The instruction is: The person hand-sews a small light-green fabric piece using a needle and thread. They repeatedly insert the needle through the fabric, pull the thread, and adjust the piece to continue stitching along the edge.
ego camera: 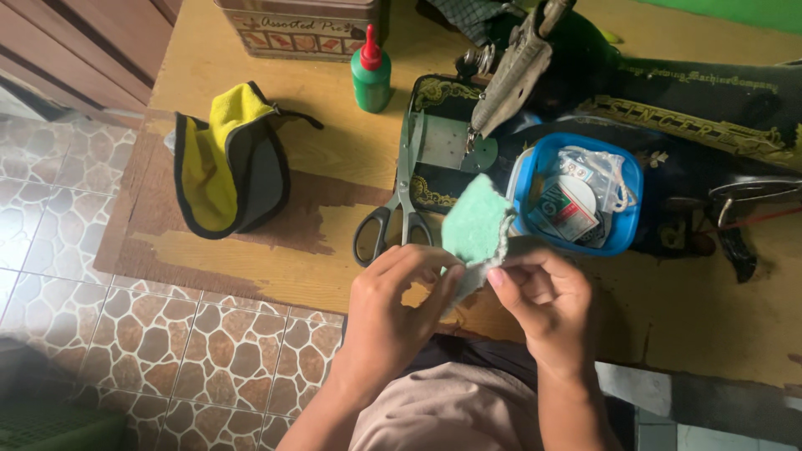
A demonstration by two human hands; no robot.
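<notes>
Both hands hold a small piece of teal-green fabric (pixel 476 225) with a grey underside, raised over the front edge of the wooden table (pixel 276 250). My left hand (pixel 397 305) pinches its lower left edge. My right hand (pixel 543 296) grips the lower right edge between thumb and fingers. Just beyond the fabric lie black-handled scissors (pixel 399 209), and behind them stands a black sewing machine (pixel 535 75) with gold decoration.
A blue plastic tub (pixel 626 188) of small sewing items sits on the machine bed. A yellow and grey pouch (pixel 230 163) lies at the left, a green bottle with a red cap (pixel 370 75) and a printed tin (pixel 296 29) at the back. Patterned floor tiles (pixel 167 334) lie below.
</notes>
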